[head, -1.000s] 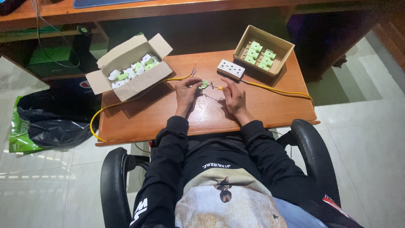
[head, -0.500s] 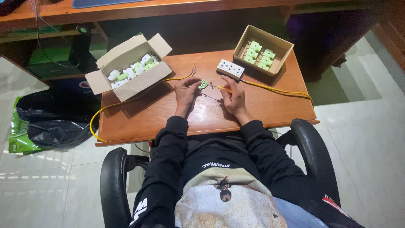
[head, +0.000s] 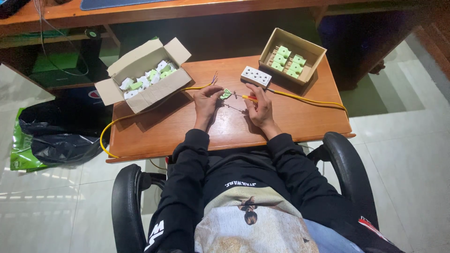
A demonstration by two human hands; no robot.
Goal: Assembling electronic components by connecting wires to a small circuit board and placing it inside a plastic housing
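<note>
flanking hands: open box left | socket strip, tray box right

Left side: open cardboard box blocks the far corner; yellow cable runs across the wood below it.
Far side: white socket strip and small box stand just beyond the hands.
Right side: bare table, crossed only by cable.
Near edge: bare wood between the sleeves.

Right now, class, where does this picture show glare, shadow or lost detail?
Head view: glare streaks the floor tiles; deep shadow hides the space under the far desk; the small green part between left hand and right hand is too tiny to resolve.
</note>
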